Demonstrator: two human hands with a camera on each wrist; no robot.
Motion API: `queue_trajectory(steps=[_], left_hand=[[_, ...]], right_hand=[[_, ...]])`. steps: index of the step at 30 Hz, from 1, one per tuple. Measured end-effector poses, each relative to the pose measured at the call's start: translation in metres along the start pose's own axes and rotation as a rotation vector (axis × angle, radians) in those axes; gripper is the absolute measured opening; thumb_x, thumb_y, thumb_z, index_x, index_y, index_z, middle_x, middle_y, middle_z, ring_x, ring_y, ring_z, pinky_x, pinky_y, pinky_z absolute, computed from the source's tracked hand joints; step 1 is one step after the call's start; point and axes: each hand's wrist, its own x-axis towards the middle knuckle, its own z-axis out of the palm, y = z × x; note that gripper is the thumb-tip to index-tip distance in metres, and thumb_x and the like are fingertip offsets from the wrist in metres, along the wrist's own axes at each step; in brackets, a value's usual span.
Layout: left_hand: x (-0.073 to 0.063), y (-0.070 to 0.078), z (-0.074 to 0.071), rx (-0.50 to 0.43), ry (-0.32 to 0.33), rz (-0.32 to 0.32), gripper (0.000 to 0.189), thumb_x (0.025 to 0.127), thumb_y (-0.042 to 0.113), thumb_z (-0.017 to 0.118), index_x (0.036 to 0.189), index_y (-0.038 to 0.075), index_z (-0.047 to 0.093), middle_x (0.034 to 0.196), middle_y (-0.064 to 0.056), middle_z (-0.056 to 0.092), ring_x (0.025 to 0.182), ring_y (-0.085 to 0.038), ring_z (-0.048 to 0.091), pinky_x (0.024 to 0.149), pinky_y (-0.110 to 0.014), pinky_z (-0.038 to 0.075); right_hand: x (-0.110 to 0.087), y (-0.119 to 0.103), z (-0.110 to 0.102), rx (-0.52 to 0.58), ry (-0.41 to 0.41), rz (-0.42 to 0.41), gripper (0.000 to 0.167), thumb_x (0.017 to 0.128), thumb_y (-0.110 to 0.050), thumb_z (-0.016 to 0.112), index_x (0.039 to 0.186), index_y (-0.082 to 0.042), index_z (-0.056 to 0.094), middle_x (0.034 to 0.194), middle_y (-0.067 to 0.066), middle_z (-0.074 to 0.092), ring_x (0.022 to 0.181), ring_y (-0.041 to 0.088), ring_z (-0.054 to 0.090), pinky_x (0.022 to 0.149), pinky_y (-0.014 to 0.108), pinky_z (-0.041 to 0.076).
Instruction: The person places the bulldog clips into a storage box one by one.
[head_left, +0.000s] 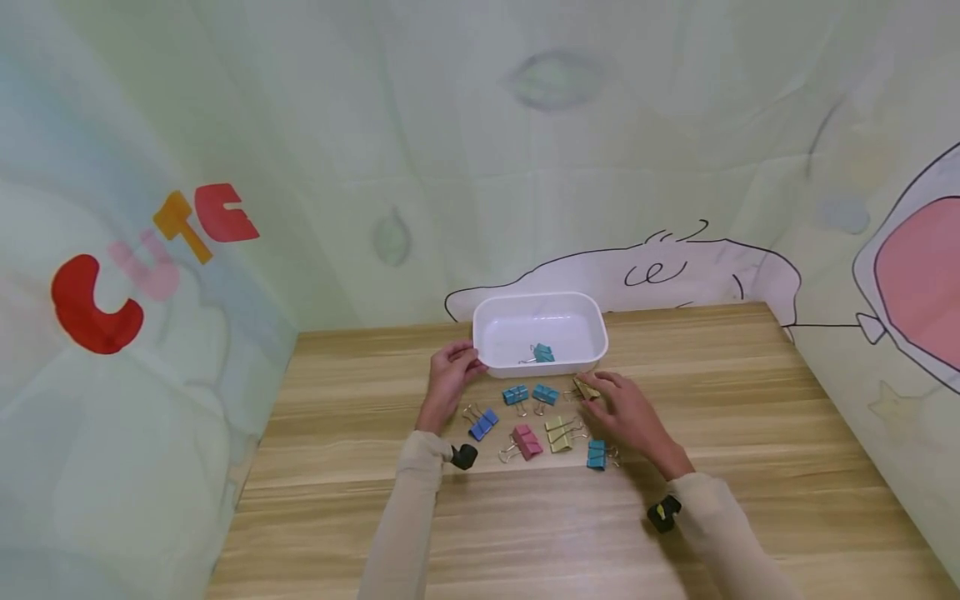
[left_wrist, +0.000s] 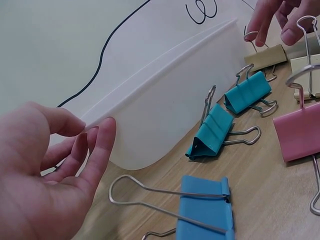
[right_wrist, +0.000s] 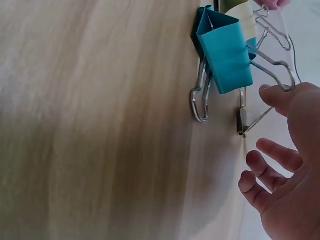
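My left hand (head_left: 450, 379) pinches the near left corner of a white plastic tray (head_left: 480, 333), with thumb and fingertips at its rim in the left wrist view. A teal binder clip (head_left: 543, 353) lies inside the tray. My right hand (head_left: 626, 408) is at the tray's front right corner, fingers spread loosely over a gold binder clip (left_wrist: 267, 57). That clip rests on the table; whether the fingertips touch it is hard to tell. Nearest the right wrist camera is another teal binder clip (right_wrist: 227, 57). A blue binder clip (left_wrist: 205, 207) lies below my left hand.
Between the hands on the wooden table (head_left: 360, 500) are two teal binder clips (head_left: 516, 395), a pink binder clip (head_left: 527, 442) and a pale yellow binder clip (head_left: 558, 434). A printed cloth backdrop (head_left: 450, 167) rises behind the tray and at both sides.
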Motion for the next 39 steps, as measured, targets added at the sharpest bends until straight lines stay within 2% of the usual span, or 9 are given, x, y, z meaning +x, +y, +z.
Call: queue_trajectory(steps=[7,14,21,24,34,39], left_hand=[[0.001,0.000,0.000,-0.003,0.001,-0.004,0.033,0.101,-0.006,0.060,0.132,-0.015,0.055,0.121,-0.031,0.058,0.090,-0.025,0.068,0.081,-0.027,0.065],[0.000,0.001,-0.001,-0.006,-0.005,-0.005,0.034,0.101,-0.006,0.060,0.133,-0.015,0.054,0.124,-0.033,0.056,0.095,-0.030,0.067,0.081,-0.027,0.065],[0.000,0.001,0.000,-0.007,-0.004,-0.007,0.034,0.101,-0.006,0.060,0.133,-0.015,0.053,0.123,-0.033,0.057,0.095,-0.030,0.067,0.080,-0.027,0.065],[0.001,0.001,0.000,-0.007,-0.005,-0.005,0.034,0.101,-0.005,0.060,0.133,-0.015,0.054,0.123,-0.033,0.057,0.096,-0.030,0.067,0.081,-0.027,0.065],[0.002,0.000,0.000,-0.015,-0.011,-0.005,0.034,0.101,-0.007,0.059,0.133,-0.016,0.053,0.128,-0.036,0.054,0.099,-0.034,0.067,0.081,-0.027,0.065],[0.002,0.000,-0.001,-0.007,-0.008,-0.009,0.034,0.101,-0.006,0.059,0.133,-0.016,0.053,0.125,-0.034,0.055,0.096,-0.031,0.068,0.081,-0.028,0.065]], right_hand=[[0.004,0.004,0.007,0.004,-0.024,0.026,0.050,0.095,-0.018,0.077,0.143,-0.009,0.062,0.138,0.019,0.064,0.123,0.044,0.059,0.108,0.062,0.048],[0.009,0.004,0.011,-0.019,-0.019,0.056,0.047,0.095,-0.015,0.077,0.139,-0.006,0.064,0.134,0.018,0.066,0.116,0.040,0.062,0.102,0.056,0.052],[0.009,0.004,0.011,-0.034,-0.022,0.094,0.044,0.096,-0.014,0.075,0.139,-0.012,0.066,0.133,0.016,0.068,0.109,0.038,0.066,0.100,0.056,0.054],[0.008,0.005,0.010,-0.030,-0.012,0.101,0.042,0.096,-0.013,0.074,0.138,-0.014,0.067,0.131,0.015,0.069,0.109,0.038,0.066,0.098,0.057,0.056],[0.006,0.007,0.011,-0.015,0.054,0.089,0.031,0.095,-0.008,0.074,0.126,-0.011,0.074,0.123,0.016,0.072,0.111,0.039,0.068,0.093,0.057,0.059],[0.005,0.007,0.009,-0.013,0.073,0.090,0.028,0.094,-0.005,0.072,0.121,-0.010,0.076,0.117,0.014,0.075,0.101,0.034,0.070,0.085,0.054,0.061]])
